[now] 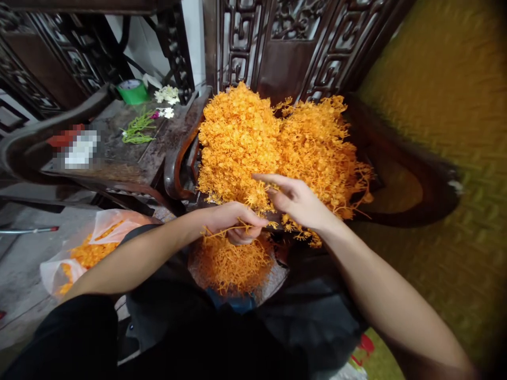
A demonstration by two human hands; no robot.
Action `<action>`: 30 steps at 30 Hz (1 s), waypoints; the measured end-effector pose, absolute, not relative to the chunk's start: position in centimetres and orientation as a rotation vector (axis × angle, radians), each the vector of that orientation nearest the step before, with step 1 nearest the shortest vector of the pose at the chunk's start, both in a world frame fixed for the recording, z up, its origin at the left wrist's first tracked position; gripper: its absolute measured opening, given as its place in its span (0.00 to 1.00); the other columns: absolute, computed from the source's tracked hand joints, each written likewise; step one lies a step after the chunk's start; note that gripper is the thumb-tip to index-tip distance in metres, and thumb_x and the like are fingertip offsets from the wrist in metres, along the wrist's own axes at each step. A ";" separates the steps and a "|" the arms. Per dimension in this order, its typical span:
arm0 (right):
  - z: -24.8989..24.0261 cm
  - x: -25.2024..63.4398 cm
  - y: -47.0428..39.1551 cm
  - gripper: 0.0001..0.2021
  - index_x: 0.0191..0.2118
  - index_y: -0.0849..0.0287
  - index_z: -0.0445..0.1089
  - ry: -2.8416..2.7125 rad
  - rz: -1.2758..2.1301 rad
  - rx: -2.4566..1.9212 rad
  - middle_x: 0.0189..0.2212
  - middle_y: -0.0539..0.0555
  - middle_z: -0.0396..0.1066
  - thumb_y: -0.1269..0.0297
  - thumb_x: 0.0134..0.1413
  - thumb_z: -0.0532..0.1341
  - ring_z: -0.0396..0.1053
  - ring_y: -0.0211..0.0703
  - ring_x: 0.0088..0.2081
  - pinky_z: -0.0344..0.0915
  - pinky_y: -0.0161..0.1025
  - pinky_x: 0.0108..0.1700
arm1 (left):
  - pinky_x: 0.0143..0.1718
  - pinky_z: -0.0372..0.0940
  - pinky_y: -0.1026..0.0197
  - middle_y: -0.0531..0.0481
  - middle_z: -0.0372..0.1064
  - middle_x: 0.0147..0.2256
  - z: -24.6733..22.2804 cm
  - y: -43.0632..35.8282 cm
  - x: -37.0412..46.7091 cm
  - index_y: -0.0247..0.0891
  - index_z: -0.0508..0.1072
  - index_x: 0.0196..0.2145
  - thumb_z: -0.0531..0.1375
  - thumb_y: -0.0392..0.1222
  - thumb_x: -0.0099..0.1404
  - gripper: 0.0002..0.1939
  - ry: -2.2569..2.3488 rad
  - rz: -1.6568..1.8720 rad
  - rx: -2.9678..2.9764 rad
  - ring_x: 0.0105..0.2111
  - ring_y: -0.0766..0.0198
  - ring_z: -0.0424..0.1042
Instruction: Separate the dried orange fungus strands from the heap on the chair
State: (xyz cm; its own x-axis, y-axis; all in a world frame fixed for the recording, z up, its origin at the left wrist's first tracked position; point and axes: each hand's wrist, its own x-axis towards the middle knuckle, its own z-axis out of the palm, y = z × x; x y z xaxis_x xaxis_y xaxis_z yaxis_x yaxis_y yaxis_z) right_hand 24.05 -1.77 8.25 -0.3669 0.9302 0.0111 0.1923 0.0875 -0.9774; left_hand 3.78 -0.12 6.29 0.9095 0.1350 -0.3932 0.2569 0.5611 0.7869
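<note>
Over the front edge of a dark wooden chair (400, 214), both bare hands are at work among orange flowers. The left arm comes in from the lower left, its forearm slanting up to a nearly level wrist. The left hand (241, 221) is curled, with the thumb pressed against bent fingers, gripping a thin orange sprig (216, 231) whose stem runs across the fingers and sticks out on both sides. The right arm reaches in from the lower right, its forearm slanting up and inward. The right hand (299, 203) is higher, just beside the left one, its index finger stretched out in front of the flowers and its other fingers bent; I cannot tell whether they pinch a small bloom.

Behind the hands, the big flower pile (241, 137) is heaped on the seat against the carved back (285, 66), spreading rightward with loose stems over the edge. Below the left hand, a heap of orange stems (233, 266) sits between the knees. To the left, a clear plastic bag (109, 224) holds more orange pieces.

On the side table (119, 153) are a roll of green tape (132, 92), white flowers (167, 95) and green stems (138, 127). Any writing on the white item (81, 148) is blurred out.
</note>
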 end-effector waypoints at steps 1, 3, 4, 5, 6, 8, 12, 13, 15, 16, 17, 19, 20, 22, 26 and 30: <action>8.2 23.7 -1.7 0.31 0.45 0.56 0.79 -1.731 1.311 -1.123 0.21 0.46 0.61 0.32 0.50 0.66 0.50 0.32 0.21 0.49 0.35 0.24 | 0.15 0.43 0.59 0.53 0.48 0.15 6.2 -0.2 4.0 0.40 0.63 0.14 0.64 0.61 0.63 0.30 0.440 -0.113 0.974 0.14 0.70 0.46; 7.8 23.2 -0.8 0.28 0.34 0.57 0.77 -1.740 1.244 -1.136 0.19 0.46 0.59 0.33 0.55 0.63 0.52 0.32 0.21 0.50 0.35 0.23 | 0.15 0.42 0.59 0.54 0.48 0.15 6.1 -0.4 4.3 0.40 0.62 0.14 0.65 0.62 0.63 0.30 0.436 -0.164 0.992 0.14 0.70 0.46; 7.5 23.3 -0.1 0.27 0.30 0.57 0.74 -1.647 1.209 -1.150 0.18 0.46 0.58 0.34 0.57 0.63 0.53 0.32 0.20 0.50 0.35 0.23 | 0.16 0.42 0.59 0.54 0.49 0.15 6.2 -0.5 4.3 0.39 0.63 0.15 0.64 0.62 0.63 0.30 0.436 -0.181 1.022 0.14 0.70 0.46; 7.2 23.6 0.9 0.27 0.28 0.56 0.71 -1.513 1.166 -1.151 0.17 0.45 0.57 0.34 0.56 0.63 0.53 0.33 0.20 0.51 0.35 0.22 | 0.17 0.42 0.60 0.54 0.50 0.15 6.3 -0.7 4.3 0.39 0.63 0.15 0.63 0.61 0.64 0.30 0.433 -0.208 1.059 0.15 0.70 0.47; 7.0 24.2 1.9 0.26 0.28 0.55 0.68 -1.373 1.125 -1.139 0.17 0.45 0.56 0.35 0.55 0.65 0.53 0.33 0.19 0.52 0.35 0.22 | 0.18 0.42 0.60 0.54 0.51 0.16 6.4 -0.9 4.1 0.38 0.63 0.16 0.63 0.60 0.65 0.29 0.431 -0.237 1.098 0.15 0.70 0.47; 6.8 25.8 3.5 0.26 0.27 0.54 0.65 -1.150 1.035 -1.054 0.19 0.45 0.58 0.34 0.52 0.66 0.54 0.33 0.19 0.56 0.35 0.22 | 0.20 0.42 0.61 0.54 0.52 0.17 6.4 -1.2 3.7 0.37 0.64 0.17 0.63 0.57 0.65 0.27 0.454 -0.289 1.154 0.16 0.71 0.48; 7.4 27.1 3.1 0.20 0.37 0.54 0.73 -1.365 1.159 -1.024 0.25 0.48 0.65 0.41 0.58 0.66 0.60 0.35 0.22 0.60 0.36 0.23 | 0.21 0.43 0.61 0.55 0.52 0.16 6.1 -0.8 2.8 0.38 0.65 0.18 0.62 0.56 0.65 0.25 0.588 -0.262 1.156 0.17 0.70 0.49; 7.7 26.8 2.3 0.19 0.43 0.55 0.74 -1.496 1.198 -1.040 0.25 0.48 0.66 0.43 0.61 0.64 0.59 0.35 0.22 0.59 0.36 0.23 | 0.21 0.43 0.61 0.55 0.52 0.16 6.0 -0.6 2.7 0.38 0.65 0.18 0.62 0.57 0.65 0.25 0.605 -0.259 1.151 0.17 0.70 0.49; 8.0 25.5 0.5 0.20 0.51 0.55 0.75 -1.770 1.228 -1.033 0.24 0.46 0.64 0.46 0.63 0.64 0.57 0.34 0.21 0.55 0.35 0.24 | 0.20 0.43 0.61 0.55 0.52 0.16 5.9 -0.2 2.6 0.38 0.65 0.18 0.62 0.56 0.65 0.25 0.618 -0.274 1.133 0.17 0.70 0.49; 8.2 24.9 -0.2 0.19 0.50 0.56 0.76 -1.913 1.248 -0.999 0.23 0.46 0.64 0.48 0.63 0.64 0.56 0.33 0.22 0.54 0.35 0.24 | 0.20 0.42 0.61 0.55 0.52 0.17 5.8 -0.2 2.7 0.38 0.65 0.18 0.62 0.55 0.65 0.24 0.624 -0.288 1.115 0.17 0.70 0.48; 8.2 24.3 -0.8 0.17 0.46 0.57 0.77 -2.041 1.274 -0.952 0.22 0.46 0.64 0.49 0.62 0.66 0.57 0.33 0.22 0.54 0.35 0.25 | 0.20 0.42 0.61 0.55 0.52 0.17 5.8 -0.2 2.8 0.38 0.65 0.18 0.62 0.54 0.64 0.23 0.631 -0.300 1.097 0.17 0.70 0.48; 8.3 23.8 -1.2 0.15 0.35 0.59 0.77 -2.203 1.354 -0.874 0.22 0.47 0.66 0.51 0.60 0.67 0.59 0.33 0.23 0.55 0.35 0.26 | 0.21 0.41 0.60 0.55 0.51 0.17 5.7 -0.6 3.1 0.38 0.64 0.17 0.62 0.52 0.64 0.23 0.626 -0.314 1.071 0.17 0.70 0.46; 8.3 23.9 -1.0 0.15 0.31 0.59 0.75 -2.192 1.363 -0.879 0.22 0.48 0.67 0.51 0.61 0.67 0.60 0.34 0.24 0.56 0.35 0.26 | 0.21 0.41 0.60 0.55 0.51 0.17 5.6 -0.8 3.2 0.39 0.63 0.16 0.62 0.52 0.64 0.24 0.612 -0.316 1.073 0.17 0.70 0.46; 8.3 24.8 0.0 0.17 0.28 0.57 0.70 -1.912 1.245 -0.952 0.20 0.48 0.64 0.51 0.61 0.66 0.58 0.34 0.22 0.54 0.35 0.25 | 0.21 0.41 0.60 0.55 0.52 0.17 5.4 -1.4 3.5 0.39 0.61 0.15 0.62 0.53 0.63 0.25 0.568 -0.337 1.113 0.17 0.70 0.47; 8.3 27.0 4.0 0.20 0.28 0.53 0.58 -1.147 1.065 -0.982 0.20 0.44 0.52 0.49 0.55 0.69 0.49 0.34 0.20 0.47 0.34 0.22 | 0.22 0.45 0.60 0.53 0.55 0.15 4.7 -2.0 3.9 0.38 0.66 0.16 0.63 0.58 0.62 0.26 0.603 -0.395 1.299 0.17 0.68 0.52; 7.0 25.4 9.2 0.15 0.34 0.52 0.59 -1.224 1.117 -1.288 0.26 0.47 0.59 0.49 0.55 0.63 0.57 0.38 0.23 0.55 0.36 0.23 | 0.21 0.47 0.60 0.54 0.55 0.14 4.4 -1.1 4.0 0.39 0.71 0.18 0.60 0.70 0.61 0.31 0.750 -0.158 1.486 0.16 0.67 0.53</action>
